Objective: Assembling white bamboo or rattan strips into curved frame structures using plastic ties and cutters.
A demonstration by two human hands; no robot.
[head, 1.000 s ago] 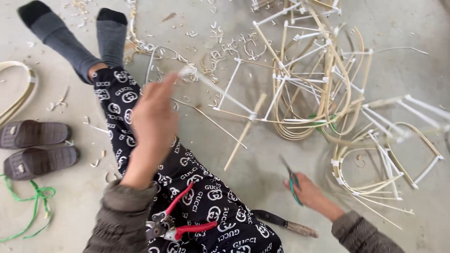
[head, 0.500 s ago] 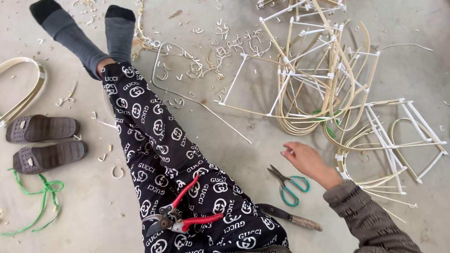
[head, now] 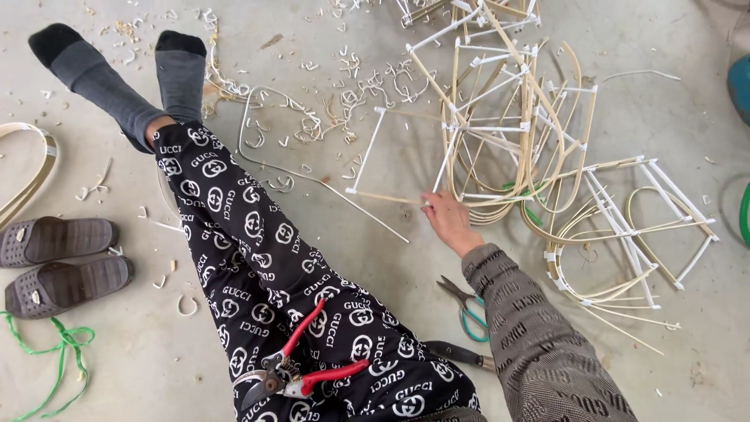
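I sit on a concrete floor with my legs in black patterned trousers [head: 258, 258] stretched out. My right hand [head: 449, 223] reaches forward, and its fingertips pinch the near end of a thin cane stick [head: 387, 198]. That stick belongs to a small frame joined with white tubes [head: 367, 148]. Just beyond the hand lies a pile of bent cane frames [head: 508, 117]. Red-handled pruners [head: 301, 367] rest on my lap. My left hand is out of view.
Green-handled scissors [head: 467, 311] and a dark-handled tool [head: 461, 355] lie by my right sleeve. Two dark slippers [head: 62, 262] and a green cord [head: 58, 344] are at the left. A bent wire [head: 312, 176] and cane shavings [head: 344, 94] litter the floor ahead.
My left hand, raised with a white stick a second ago, has dropped out of view. My right hand has left the scissors and moved forward onto the cane stick.
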